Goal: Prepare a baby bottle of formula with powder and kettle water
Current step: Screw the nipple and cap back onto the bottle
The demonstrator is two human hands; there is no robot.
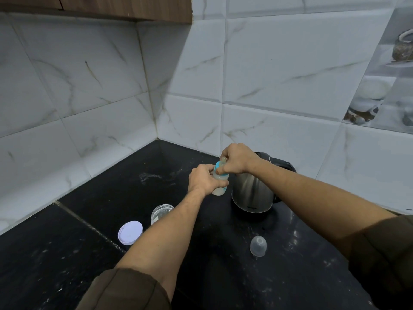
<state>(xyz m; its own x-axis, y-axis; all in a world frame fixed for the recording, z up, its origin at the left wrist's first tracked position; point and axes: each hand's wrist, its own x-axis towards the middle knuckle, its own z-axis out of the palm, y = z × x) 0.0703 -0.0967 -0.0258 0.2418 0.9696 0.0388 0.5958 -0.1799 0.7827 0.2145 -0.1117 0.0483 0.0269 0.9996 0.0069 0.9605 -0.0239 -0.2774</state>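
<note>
The bottle point(220, 189) is held near upright over the counter point(107, 198), just left of the kettle point(252, 191) near the back corner. Left hand point(203, 180) clamps its body. Right hand point(238, 159) pinches its top from directly above, along the long axis. The cap point(258, 246) lies nearer the front edge.

Two walls of glossy white marble-look tiles meet in a corner: the left wall point(78, 86) lies in shade, the right wall point(279, 63) is brighter, and both carry faint grey-green veins. A brown wooden cabinet point(111, 7) hangs over the left wall at the top edge. At far right runs a column of decorative picture tiles point(384, 86) printed with crockery. Below, the black speckled stone table point(67, 265) fills the corner, crossed by a pale seam point(89, 227) and marked by a whitish smear point(149, 176) near the back.
</note>
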